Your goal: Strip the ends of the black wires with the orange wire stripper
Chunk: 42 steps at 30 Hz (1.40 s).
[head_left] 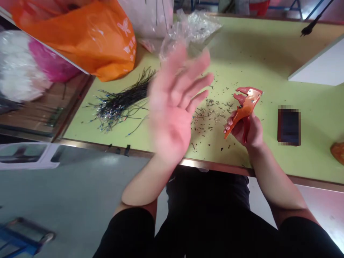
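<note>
The left hand (172,111) is raised in front of the camera, palm visible, fingers spread and empty; its outline is motion-blurred. The right hand (248,130) rests at the near part of the green table (268,96), fingers wrapped around the handles of the wire stripper (245,109). The hands are apart. The wire stripper is orange-red, with its notched head directed away from the person and its jaws parted. Short dark clippings (211,114) lie scattered between the hands. A bundle of black wires (120,100) lies beyond the left hand's outer side.
</note>
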Motion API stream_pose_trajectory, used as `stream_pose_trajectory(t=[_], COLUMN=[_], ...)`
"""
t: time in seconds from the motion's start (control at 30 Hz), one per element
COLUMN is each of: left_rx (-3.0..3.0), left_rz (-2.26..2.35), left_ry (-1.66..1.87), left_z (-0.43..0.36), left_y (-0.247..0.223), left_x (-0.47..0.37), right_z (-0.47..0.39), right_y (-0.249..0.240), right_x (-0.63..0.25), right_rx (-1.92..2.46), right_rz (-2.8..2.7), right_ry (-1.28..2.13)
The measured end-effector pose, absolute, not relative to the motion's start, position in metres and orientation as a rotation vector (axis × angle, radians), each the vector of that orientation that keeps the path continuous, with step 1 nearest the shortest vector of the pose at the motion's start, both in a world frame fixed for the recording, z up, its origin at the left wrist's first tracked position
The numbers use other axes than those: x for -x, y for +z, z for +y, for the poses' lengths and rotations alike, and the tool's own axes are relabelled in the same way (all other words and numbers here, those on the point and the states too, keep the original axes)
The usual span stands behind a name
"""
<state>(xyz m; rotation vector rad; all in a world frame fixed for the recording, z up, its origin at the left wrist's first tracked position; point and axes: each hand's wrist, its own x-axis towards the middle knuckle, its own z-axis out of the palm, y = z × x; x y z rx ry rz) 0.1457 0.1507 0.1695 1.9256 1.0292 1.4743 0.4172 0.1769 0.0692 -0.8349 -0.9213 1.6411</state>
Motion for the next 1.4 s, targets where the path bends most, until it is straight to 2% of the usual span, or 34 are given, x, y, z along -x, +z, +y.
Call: stream_pose_trajectory(t=[0.03,0.17,0.27,0.43,0.6,0.7,1.4], left_rx=[-1.939,-2.364,-2.526,-2.538,-2.295,-2.229,-2.37], left_rz=[1.038,1.331,1.376,1.394,1.318,1.184,0.97], left_ry=[1.462,0.546,0.35,0.539,1.125,1.342,1.496], left_z=[0.169,0.227,0.238,0.236,0.241,0.241,0.222], left_y=[0.149,0.064,0.032,0.041,0.071,0.077,0.057], left_x=[-0.156,-0.176,-0.177,-0.177,-0.174,-0.175,-0.183], right_z=[0.176,0.175,0.175,0.176,0.176,0.175,0.167], right_y=[0.07,0.071,0.069,0.063,0.059,0.057,0.056], right_x=[-0.418,-0.418,-0.418,-0.426,-0.434,-0.435,-0.42], right_rx=[0.831,0.787,0.767,0.778,0.689,0.634,0.616], right_rz=[-0.916,-0.893,-0.904,-0.974,-1.087,-1.132,-1.152], right_ry=[1.651,1.689,1.739,1.875,1.992,2.015,2.053])
